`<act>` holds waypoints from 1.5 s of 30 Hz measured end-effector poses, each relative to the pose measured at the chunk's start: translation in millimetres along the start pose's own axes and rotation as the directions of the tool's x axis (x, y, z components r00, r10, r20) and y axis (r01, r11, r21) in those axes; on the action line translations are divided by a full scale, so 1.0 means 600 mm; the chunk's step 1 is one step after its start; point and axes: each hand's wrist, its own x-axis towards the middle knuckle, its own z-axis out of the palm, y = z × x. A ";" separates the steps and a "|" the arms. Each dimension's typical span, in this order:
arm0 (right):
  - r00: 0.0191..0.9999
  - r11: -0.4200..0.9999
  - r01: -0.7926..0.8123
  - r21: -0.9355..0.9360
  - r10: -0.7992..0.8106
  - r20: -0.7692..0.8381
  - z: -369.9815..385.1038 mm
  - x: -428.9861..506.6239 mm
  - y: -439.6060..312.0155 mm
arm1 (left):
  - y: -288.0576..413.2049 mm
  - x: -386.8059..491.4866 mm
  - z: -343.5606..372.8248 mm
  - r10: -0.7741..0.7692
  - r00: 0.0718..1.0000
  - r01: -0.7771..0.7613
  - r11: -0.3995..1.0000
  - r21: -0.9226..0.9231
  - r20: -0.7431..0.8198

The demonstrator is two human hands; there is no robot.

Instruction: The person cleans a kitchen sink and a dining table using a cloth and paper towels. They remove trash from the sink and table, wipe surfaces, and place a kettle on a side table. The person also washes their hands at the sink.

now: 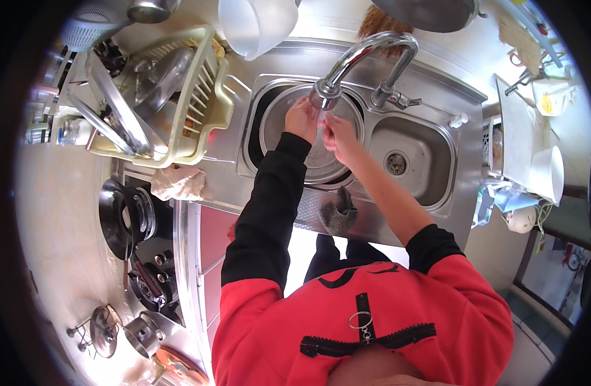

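Under the spout of a chrome kitchen faucet, my left hand is held with its fingers partly hidden by the faucet head. Close beside it on the right, my right hand has its fingers curled inward. A thin stream of water falls between the two hands. I cannot make out any object in either hand. Beneath them, a wide round metal basin fills much of the left sink bowl. To the right, the smaller sink bowl shows its drain strainer.
A crumpled grey cloth lies on the counter's front edge. Left of the sink stands a cream dish rack with metal cookware, near a beige rag. Black pans sit on the stove. A white cutting board leans at the right.
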 end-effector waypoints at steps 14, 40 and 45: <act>0.841 0.335 -0.085 -0.938 -0.481 -0.248 -0.300 -0.212 0.010 | -0.010 -0.053 0.004 -0.197 0.977 0.198 0.980 0.009 -0.087; 0.990 0.901 0.057 -0.430 -0.106 -0.091 0.133 -0.021 -0.009 | -0.009 -0.077 0.028 -0.049 0.998 0.053 0.991 -0.123 0.037; 0.787 0.491 0.240 -0.838 -0.603 -0.128 0.076 0.028 -0.024 | -0.067 -0.116 0.078 0.004 0.948 0.027 0.995 0.094 -0.319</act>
